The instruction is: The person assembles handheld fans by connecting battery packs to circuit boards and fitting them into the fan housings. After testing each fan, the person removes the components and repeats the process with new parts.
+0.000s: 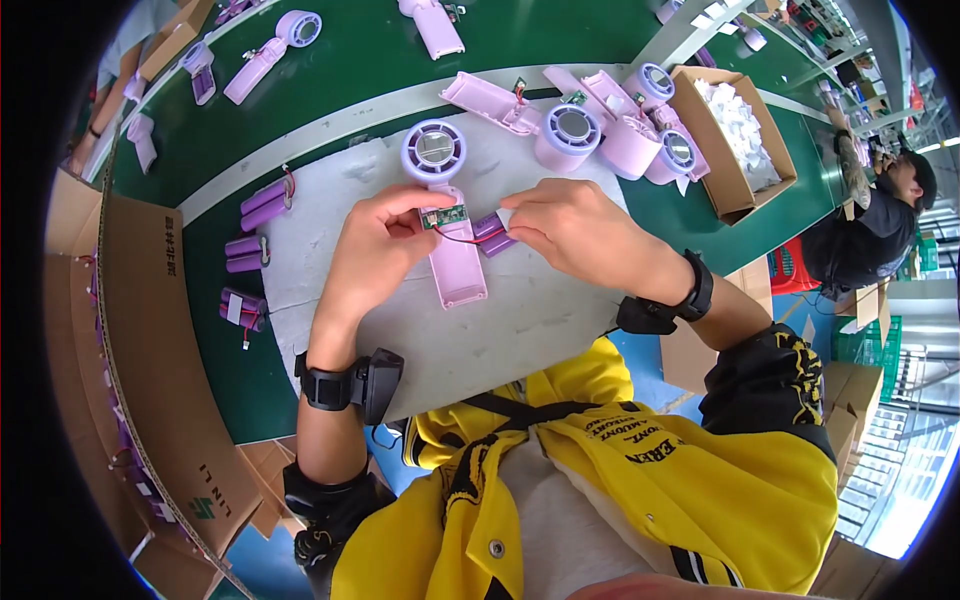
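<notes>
My left hand's (pixel 378 245) thumb and index straddle the left end of the green circuit board (pixel 448 217); whether they clamp it, I cannot tell. The pink fan handle (pixel 460 275) lies near the mat's (pixel 400 345) far edge. My right fingertips pinch a white tab (pixel 504 217) by the purple battery pack (pixel 491 236). Pulling rightward could strain the red wire (pixel 461 240) or its joint. My right hand (pixel 575 228) hides the tab's far end.

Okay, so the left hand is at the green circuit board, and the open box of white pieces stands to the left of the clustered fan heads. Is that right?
Not quite: the open box of white pieces stands to the right of the clustered fan heads, as the head view shows. The left hand is indeed at the green circuit board.
</notes>
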Motion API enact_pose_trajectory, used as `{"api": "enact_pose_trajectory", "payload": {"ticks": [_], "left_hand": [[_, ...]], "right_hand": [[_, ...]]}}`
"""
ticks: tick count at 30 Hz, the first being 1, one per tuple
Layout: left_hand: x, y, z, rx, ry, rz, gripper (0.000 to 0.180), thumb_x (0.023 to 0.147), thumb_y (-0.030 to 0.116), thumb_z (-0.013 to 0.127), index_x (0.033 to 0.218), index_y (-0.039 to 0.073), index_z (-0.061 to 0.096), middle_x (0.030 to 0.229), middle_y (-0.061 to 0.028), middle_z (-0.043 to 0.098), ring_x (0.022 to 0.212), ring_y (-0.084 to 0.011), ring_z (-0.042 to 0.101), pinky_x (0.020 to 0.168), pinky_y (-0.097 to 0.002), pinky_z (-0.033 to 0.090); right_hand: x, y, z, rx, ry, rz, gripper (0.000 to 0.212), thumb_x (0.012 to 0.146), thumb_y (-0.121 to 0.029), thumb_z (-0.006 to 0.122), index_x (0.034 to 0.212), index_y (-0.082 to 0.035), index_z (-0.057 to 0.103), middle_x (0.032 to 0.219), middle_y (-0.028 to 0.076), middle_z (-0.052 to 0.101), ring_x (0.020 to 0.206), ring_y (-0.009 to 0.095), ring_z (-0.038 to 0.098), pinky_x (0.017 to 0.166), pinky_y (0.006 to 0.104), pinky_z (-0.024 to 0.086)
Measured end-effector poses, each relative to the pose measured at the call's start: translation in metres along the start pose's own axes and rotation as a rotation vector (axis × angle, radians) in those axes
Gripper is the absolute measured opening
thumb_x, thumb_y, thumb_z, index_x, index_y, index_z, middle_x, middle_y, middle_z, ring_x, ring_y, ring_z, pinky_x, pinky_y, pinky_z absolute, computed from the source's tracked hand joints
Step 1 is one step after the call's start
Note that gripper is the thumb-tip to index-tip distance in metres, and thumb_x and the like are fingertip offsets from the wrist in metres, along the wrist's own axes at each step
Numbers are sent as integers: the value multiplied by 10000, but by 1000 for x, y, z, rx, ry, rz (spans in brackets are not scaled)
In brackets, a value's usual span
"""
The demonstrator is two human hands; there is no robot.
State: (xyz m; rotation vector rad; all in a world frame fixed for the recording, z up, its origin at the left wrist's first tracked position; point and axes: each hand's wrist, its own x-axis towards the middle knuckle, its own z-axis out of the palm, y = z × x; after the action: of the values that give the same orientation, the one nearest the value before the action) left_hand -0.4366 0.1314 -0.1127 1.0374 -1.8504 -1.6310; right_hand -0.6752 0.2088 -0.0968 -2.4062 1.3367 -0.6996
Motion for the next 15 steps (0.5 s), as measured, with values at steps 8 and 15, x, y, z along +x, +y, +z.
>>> {"api": "enact_pose_trajectory", "payload": {"ticks": [8,15], "left_hand": [[3,-1,-2,-9,1,-2,349,760,-86,610,1069,31,720,1002,-18,666,730,-58,560,689,-212,464],[3,-8,1,-31,24,6,354,751,-83,619,1069,34,724,956,-9,665,717,-55,554,664,-209,456]], "right_hand": [[5,-2,7,-326,-172,-22,119,829,-61,638,851,46,592,1057,170,572,969,345,581,781,381,508],[-17,48,-36,-128,-25,-217,202,910,-68,531,1072,51,549,1113,195,517,1006,361,531,852,418,480]]}}
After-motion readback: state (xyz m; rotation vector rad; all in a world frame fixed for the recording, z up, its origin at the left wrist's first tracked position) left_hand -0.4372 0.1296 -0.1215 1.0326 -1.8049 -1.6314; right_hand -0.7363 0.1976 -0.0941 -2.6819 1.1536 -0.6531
